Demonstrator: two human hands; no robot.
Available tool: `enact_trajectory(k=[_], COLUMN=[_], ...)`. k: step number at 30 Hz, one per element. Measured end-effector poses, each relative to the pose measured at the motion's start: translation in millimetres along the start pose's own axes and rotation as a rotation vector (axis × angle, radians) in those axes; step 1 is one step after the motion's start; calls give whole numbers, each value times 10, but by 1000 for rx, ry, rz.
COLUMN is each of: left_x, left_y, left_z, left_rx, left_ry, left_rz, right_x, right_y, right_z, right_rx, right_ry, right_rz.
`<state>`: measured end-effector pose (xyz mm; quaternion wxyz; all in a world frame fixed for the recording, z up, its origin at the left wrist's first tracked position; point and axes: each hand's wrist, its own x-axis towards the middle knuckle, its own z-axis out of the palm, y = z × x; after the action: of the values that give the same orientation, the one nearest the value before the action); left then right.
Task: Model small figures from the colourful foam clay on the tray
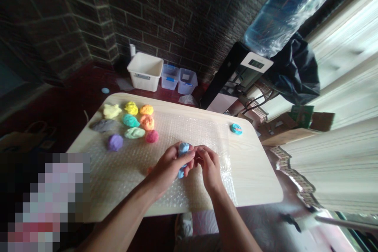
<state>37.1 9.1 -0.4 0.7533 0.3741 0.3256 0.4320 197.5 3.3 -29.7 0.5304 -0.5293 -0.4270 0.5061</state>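
Note:
A lump of light blue modelling clay (183, 148) is gripped in my left hand (168, 163), thumb across it, with clay showing above and below the fingers. Close by on the right is my right hand (211, 167), its thumb and fingers pinched together near the left thumb tip; what they hold, if anything, is hidden. Under both hands lies bubble wrap (203, 134). Partly behind my left wrist, an orange bit (149, 170) shows on the wrap.
Several clay lumps sit at the table's far left, among them a purple lump (115, 142) and a red lump (152, 136). A blue round piece (236, 128) lies at the right of the table (256, 173). Beyond stand a white bin (146, 71) and a water dispenser (256, 62).

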Motion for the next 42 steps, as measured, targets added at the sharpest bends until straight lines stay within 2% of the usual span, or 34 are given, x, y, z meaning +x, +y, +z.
enact_trajectory(k=[5, 12, 20, 28, 35, 42], left_x=[-3, -22, -11, -71, -38, -15], left_y=[7, 29, 28, 67, 43, 39], left_z=[-21, 18, -16, 56, -9, -28], left_rx=[162, 124, 271, 678, 605, 642], left_ry=[19, 69, 149, 295, 228, 292], left_rz=[34, -50, 9, 139, 134, 168], right_x=[3, -9, -3, -8, -6, 9], right_y=[17, 11, 36, 22, 9, 32], right_z=[-5, -1, -4, 7, 11, 7], right_rx=[4, -10, -5, -4, -6, -31], right_ry=[-1, 1, 6, 16, 13, 17], right_rz=[2, 7, 15, 21, 33, 18])
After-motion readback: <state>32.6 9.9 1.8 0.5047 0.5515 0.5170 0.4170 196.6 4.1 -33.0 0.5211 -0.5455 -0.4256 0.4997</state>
